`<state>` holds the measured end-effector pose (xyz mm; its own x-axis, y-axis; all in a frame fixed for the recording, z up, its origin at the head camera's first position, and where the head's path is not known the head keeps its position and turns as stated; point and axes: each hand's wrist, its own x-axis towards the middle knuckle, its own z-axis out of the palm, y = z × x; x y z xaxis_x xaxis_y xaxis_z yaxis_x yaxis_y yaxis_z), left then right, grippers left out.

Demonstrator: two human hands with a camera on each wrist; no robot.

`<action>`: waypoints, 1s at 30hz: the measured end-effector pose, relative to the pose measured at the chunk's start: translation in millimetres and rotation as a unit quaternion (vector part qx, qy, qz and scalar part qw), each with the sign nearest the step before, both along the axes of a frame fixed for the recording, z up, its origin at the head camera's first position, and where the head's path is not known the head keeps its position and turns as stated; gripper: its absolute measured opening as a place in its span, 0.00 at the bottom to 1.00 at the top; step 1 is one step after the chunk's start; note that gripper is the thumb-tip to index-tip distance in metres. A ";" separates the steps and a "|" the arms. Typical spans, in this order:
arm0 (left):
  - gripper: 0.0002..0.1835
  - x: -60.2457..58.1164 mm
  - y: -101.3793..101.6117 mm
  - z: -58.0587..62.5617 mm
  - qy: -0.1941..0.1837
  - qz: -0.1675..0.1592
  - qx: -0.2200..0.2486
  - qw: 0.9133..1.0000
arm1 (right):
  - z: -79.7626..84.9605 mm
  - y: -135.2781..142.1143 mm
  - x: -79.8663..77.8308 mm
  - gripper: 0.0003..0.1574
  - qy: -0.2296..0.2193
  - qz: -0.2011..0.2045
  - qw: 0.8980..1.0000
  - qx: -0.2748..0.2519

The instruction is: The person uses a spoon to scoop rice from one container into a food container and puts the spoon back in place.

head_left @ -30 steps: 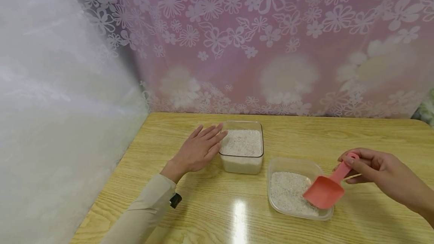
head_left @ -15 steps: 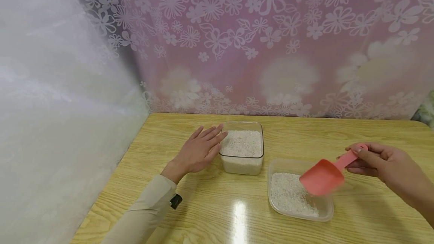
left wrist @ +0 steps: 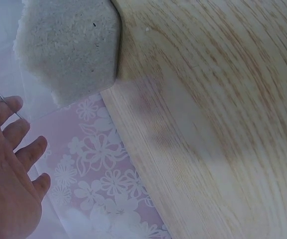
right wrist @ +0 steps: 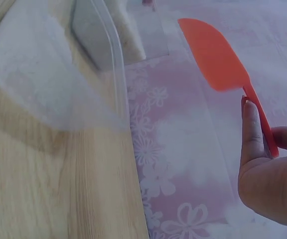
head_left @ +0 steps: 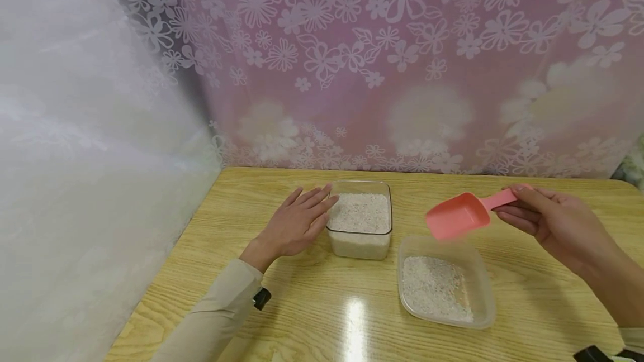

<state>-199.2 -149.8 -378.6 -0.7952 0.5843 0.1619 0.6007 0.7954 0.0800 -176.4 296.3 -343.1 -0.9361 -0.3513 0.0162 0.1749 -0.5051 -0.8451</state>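
A pink plastic scoop (head_left: 457, 216), smooth and matte with a shovel-shaped bowl and a thin flat handle, is pinched at the handle's end by the right hand (head_left: 555, 225). It is held in the air above the far edge of the near tub (head_left: 473, 309), its bowl pointing left toward the far tub (head_left: 384, 239). In the right wrist view the scoop (right wrist: 218, 56) is seen from below, the handle pressed between a straight finger and the curled fingers behind it; what lies inside the bowl cannot be told.

The near tub is a shallow, cloudy plastic one with rounded corners, and a thin layer of white rice (head_left: 434, 288) covers its floor, well below the rim. The far tub is clear, deeper and squarer, and is filled nearly to the rim with rice (head_left: 360, 212) of the same fine grainy texture. The two tubs stand near each other, apart, with a strip of bare wood between them.

The left hand (head_left: 294, 225) is laid flat on the table (head_left: 282, 306), fingers straight and spread, their tips against the left wall of the far tub. A beige sleeve (head_left: 211, 317) covers that arm.

The table is glossy, pale wood-grain laminate with a rounded far corner at the right. Bare surface is left to the near left and far right. A pink flowered curtain (head_left: 402, 60) hangs close behind the far edge.
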 end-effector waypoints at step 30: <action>0.28 0.1 -0.8 1.5 0.001 -0.004 -0.005 1.000 | 17.5 -101.8 -32.8 0.22 0.020 -0.107 0.990 0.092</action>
<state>-199.2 -150.6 -377.0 -0.7905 0.5919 0.1574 0.6069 0.7917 0.0708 -209.3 194.5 -325.6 -0.9895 -0.1446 0.0086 0.0452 -0.3643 -0.9302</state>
